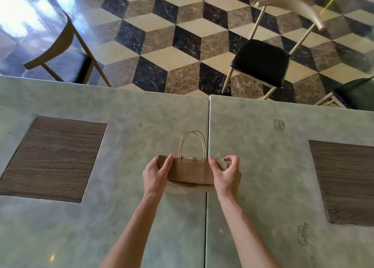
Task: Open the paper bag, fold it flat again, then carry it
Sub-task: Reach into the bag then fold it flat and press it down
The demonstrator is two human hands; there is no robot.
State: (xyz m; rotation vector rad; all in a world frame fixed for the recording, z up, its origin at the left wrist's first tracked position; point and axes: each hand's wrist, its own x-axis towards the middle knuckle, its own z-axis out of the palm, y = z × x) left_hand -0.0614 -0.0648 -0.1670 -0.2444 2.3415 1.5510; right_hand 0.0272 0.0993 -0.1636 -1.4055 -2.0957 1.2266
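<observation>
Two hands are gripping a flat brown paper bag (pixel 190 170).
Left hand (pixel 156 173) and right hand (pixel 227 173) are pinching its ends; uneven pulling risks tearing.

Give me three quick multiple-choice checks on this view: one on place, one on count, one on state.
1. Where does the paper bag lie?
A. across the seam between the two tables
B. on a chair
C. on the floor

2. How many hands hold the bag?
A. none
B. one
C. two

3. How is the bag?
A. standing wide open
B. pressed nearly flat
C. torn in half

Answers: 1 A, the seam runs under it. 2 C, the left hand and right hand grip its ends. 3 B, its sides lie together, handles lying on the table.
</observation>
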